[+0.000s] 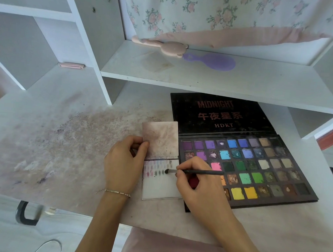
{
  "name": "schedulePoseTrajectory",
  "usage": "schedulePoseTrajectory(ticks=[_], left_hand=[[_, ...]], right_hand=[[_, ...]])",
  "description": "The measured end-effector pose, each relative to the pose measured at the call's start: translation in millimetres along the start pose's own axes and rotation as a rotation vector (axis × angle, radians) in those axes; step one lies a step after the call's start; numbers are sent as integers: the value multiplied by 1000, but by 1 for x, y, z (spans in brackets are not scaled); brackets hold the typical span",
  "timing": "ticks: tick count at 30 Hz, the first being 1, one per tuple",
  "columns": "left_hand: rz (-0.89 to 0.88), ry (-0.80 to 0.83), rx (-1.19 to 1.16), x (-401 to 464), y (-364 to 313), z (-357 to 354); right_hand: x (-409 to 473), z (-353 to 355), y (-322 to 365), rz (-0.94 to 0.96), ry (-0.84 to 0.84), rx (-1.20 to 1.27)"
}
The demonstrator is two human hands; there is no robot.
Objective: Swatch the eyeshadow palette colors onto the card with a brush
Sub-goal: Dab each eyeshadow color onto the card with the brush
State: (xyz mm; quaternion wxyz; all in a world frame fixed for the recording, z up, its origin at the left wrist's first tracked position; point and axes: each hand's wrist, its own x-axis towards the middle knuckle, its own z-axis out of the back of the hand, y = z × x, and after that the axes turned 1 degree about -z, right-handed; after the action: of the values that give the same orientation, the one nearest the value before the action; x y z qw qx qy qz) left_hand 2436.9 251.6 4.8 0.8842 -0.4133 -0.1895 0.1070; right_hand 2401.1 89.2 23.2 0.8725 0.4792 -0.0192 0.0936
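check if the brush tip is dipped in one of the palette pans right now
No, the brush tip rests on the card beside the swatch rows, left of the eyeshadow palette.

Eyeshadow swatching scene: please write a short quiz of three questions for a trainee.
1. True or false: the right hand holds the brush.
2. The brush tip is on: A) the card B) the palette C) the shelf
3. What does the left hand pinch?

Key: 1 true. 2 A. 3 the stained flap standing above the card.
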Motion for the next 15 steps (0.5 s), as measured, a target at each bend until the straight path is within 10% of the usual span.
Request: schedulePoseTrajectory(ticks=[15], left_hand=[[0, 2, 19, 0, -1, 0]], right_hand=[[-3, 4, -2, 3, -36, 128]])
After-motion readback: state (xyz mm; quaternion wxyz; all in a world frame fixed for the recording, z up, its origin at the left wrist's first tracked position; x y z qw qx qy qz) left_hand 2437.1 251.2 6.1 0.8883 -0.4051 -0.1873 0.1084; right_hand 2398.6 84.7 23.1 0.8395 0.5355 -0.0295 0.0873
